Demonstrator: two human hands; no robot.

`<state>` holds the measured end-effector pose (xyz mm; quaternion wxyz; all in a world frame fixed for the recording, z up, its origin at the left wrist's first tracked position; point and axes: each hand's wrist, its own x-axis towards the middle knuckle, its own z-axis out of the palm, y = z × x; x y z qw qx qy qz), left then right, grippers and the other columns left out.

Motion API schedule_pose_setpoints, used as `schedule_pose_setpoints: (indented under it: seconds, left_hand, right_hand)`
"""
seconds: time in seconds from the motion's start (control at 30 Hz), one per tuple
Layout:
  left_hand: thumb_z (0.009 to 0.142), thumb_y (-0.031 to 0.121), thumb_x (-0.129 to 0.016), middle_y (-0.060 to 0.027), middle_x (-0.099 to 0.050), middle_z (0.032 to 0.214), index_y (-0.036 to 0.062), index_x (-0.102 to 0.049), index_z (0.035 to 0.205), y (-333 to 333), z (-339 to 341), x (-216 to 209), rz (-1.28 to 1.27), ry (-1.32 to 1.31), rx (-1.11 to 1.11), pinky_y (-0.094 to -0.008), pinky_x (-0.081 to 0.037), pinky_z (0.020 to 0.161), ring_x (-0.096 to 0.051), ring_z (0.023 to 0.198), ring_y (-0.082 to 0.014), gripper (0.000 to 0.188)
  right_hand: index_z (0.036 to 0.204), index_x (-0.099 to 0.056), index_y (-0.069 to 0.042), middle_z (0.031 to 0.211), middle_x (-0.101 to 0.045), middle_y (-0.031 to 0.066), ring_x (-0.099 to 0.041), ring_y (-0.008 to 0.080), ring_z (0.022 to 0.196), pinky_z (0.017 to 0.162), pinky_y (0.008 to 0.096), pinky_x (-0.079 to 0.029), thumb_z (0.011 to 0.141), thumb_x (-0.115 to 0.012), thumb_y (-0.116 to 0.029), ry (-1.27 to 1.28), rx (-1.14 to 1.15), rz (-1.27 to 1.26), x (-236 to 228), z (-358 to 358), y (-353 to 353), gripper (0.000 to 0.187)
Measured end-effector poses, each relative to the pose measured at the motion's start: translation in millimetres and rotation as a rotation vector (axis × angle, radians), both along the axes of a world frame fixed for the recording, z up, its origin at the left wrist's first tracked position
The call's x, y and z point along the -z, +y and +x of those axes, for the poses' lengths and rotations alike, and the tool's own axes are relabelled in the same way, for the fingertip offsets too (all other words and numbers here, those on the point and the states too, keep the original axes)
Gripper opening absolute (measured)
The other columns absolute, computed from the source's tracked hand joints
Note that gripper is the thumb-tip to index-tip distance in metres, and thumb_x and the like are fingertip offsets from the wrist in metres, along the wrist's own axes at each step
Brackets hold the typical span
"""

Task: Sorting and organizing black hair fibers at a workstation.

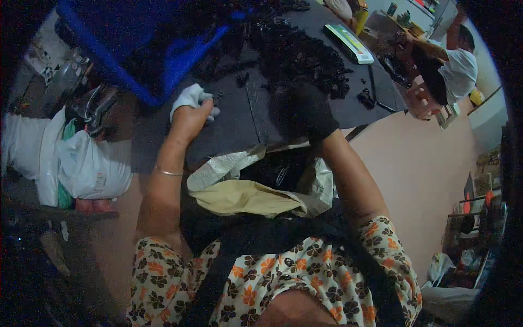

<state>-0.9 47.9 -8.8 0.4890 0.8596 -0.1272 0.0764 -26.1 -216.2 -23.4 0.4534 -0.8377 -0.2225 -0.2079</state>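
My left hand [190, 117] is over the dark grey table top [231, 128], its fingers curled. White cloth [190, 97] covers the fingers; whether it is worn or held I cannot make out. Small black bits show just beyond the fingertips. My right hand [308, 114], in a dark glove, is low over the table near its front edge; its fingers merge with the dark surface. Beyond it spreads a heap of small black parts [305, 57]. Between my forearms an open woven sack [223, 169], with a yellowish inner side, hangs at the table edge, black contents inside.
A blue sheet or bag [125, 49] covers the table's far left. A white-and-green box [348, 43] lies at the far right. White sacks [92, 166] stand at left. Another person [457, 71] works at far right. Shelves with items [471, 218] line the right side.
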Motion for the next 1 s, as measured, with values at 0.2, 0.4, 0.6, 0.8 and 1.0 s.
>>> schedule_pose_setpoints:
  seconds: [0.2, 0.4, 0.6, 0.8, 1.0]
  left_hand:
    - [0.084, 0.005, -0.044, -0.0096, -0.059, 0.092, 0.0010, -0.050, 0.107, -7.4, -35.0, -14.7, -0.731, 0.401, 0.233, -0.0215, -0.045, 0.044, -0.060, 0.061, -0.0152, 0.024]
    - [0.086, 0.004, -0.041, -0.0095, -0.058, 0.104, 0.0028, -0.049, 0.116, -12.4, -41.1, -11.8, -0.947, 0.580, 0.322, -0.0208, -0.044, 0.045, -0.057, 0.059, -0.0149, 0.031]
    - [0.085, 0.004, -0.043, -0.0124, -0.059, 0.101, -0.0005, -0.052, 0.110, -20.7, -55.2, -12.5, -0.985, 0.552, 0.344, -0.0238, -0.050, 0.055, -0.063, 0.076, -0.0190, 0.027]
    - [0.081, -0.004, -0.050, -0.0140, -0.058, 0.102, -0.0038, -0.051, 0.109, -31.3, -63.4, -7.9, -0.737, 0.328, 0.282, -0.0281, -0.052, 0.068, -0.061, 0.085, -0.0195, 0.028]
    - [0.077, -0.004, -0.056, -0.0112, -0.059, 0.097, -0.0019, -0.052, 0.109, -37.1, -74.2, -17.6, -0.295, 0.209, 0.166, -0.0256, -0.051, 0.071, -0.060, 0.085, -0.0186, 0.032]
  right_hand:
    - [0.089, -0.062, -0.005, 0.087, -0.060, 0.0156, -0.058, 0.0287, 0.076, 0.068, 0.0376, -0.046, 0.075, -0.055, -0.013, -0.257, 0.274, -0.572, -32.1, -19.4, 5.3, 0.017]
    - [0.097, -0.059, -0.006, 0.089, -0.059, 0.0170, -0.057, 0.0315, 0.081, 0.072, 0.0383, -0.046, 0.074, -0.056, -0.013, -0.401, 0.181, -0.400, -20.4, -12.4, -0.2, 0.024]
    - [0.100, -0.058, -0.007, 0.091, -0.058, 0.0185, -0.056, 0.0336, 0.084, 0.074, 0.0392, -0.045, 0.074, -0.055, -0.012, -0.160, 0.239, -0.613, -44.6, -30.1, 7.2, 0.027]
    - [0.099, -0.058, -0.008, 0.092, -0.058, 0.0171, -0.055, 0.0341, 0.084, 0.075, 0.0402, -0.044, 0.074, -0.053, -0.012, -0.030, 0.261, -0.732, -39.4, -27.3, 6.7, 0.026]
    - [0.094, -0.058, -0.005, 0.086, -0.058, 0.0148, -0.055, 0.0303, 0.082, 0.070, 0.0348, -0.045, 0.076, -0.056, -0.014, 0.351, -0.227, 0.616, -11.7, -30.9, 19.1, 0.021]
